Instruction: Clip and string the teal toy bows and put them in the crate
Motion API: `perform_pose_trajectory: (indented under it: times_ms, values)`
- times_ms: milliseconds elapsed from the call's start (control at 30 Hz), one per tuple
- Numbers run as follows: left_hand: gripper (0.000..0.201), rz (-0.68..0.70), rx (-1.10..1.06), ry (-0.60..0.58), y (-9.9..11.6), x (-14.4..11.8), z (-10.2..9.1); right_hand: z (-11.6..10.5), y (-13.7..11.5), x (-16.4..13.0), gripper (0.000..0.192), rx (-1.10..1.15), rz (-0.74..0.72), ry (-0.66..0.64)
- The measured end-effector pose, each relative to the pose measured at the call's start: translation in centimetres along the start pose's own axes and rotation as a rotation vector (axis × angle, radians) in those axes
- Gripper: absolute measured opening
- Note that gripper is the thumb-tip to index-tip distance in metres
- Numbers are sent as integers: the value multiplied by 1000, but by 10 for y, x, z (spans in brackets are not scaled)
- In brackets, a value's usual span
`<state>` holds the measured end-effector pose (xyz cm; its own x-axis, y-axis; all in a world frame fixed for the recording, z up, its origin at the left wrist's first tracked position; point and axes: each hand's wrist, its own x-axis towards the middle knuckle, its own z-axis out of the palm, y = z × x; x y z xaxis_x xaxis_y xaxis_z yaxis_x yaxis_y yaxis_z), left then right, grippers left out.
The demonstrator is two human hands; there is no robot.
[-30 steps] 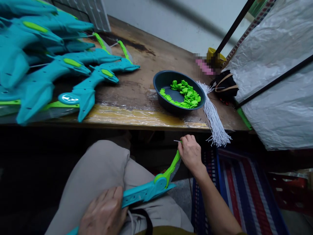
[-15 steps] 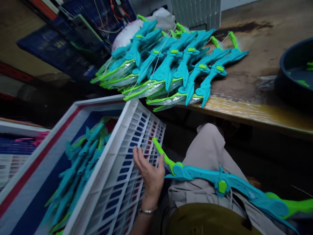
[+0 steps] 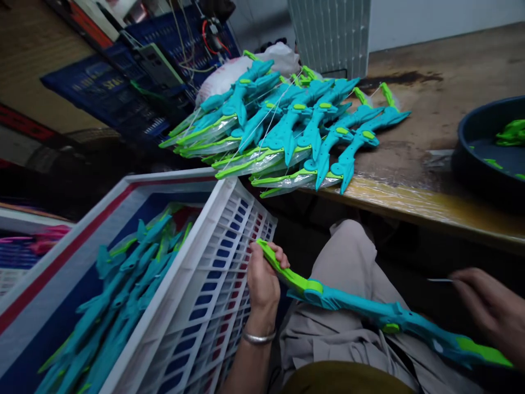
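Here, seen from the head camera: left hand [image 3: 262, 279] closed around the lime-green limb tip of a long teal-and-green plastic toy bow [image 3: 369, 312], lying across the lap just right of the white slotted plastic crate [image 3: 213, 284]. Right hand [image 3: 492, 309] at the bow's far end, away from the crate, blurred; fingers partly curled, with a thin white string end [image 3: 438, 280] at the fingertips; grip on it not clear enough to tell. Inside the crate, loose teal bows [image 3: 123, 295] piled together. Beyond the crate, on the worn wooden bench [image 3: 430, 137], a fanned stack of finished teal bows [image 3: 287, 126]. Farther right of the crate, dark round bowl [image 3: 476, 164] with small green parts [image 3: 511, 132].
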<state>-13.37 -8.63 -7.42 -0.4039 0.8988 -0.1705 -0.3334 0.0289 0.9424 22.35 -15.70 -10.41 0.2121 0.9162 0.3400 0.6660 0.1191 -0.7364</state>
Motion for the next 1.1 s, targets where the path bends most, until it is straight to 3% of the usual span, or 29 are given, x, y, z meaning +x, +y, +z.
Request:
perform_pose_trajectory:
  times_ms: [33,133,233,333,533,700,933,1100]
  values:
    - [64,13,-34,-33,5,-6,3,12,-16,9,50,78,-129,-95]
    - [65,68,-107,-178,18,-26,12,46,-85,34,15,297,-354,-216]
    - [69,108,-132,-307,28,-45,17,67,-156,46,17,463,-524,-344]
    - [69,92,-210,-369,30,-60,19,73,-195,45,18,540,-615,-458]
    - [73,80,-320,-483,22,-65,19,73,-203,32,27,525,-652,-535]
    - [72,100,-340,-506,19,-63,22,73,-200,31,21,479,-684,-522]
    - [70,65,-306,-385,11,-69,17,72,-196,29,21,494,-710,-567]
    - [70,43,-245,-372,10,-70,15,72,-198,27,22,469,-723,-530]
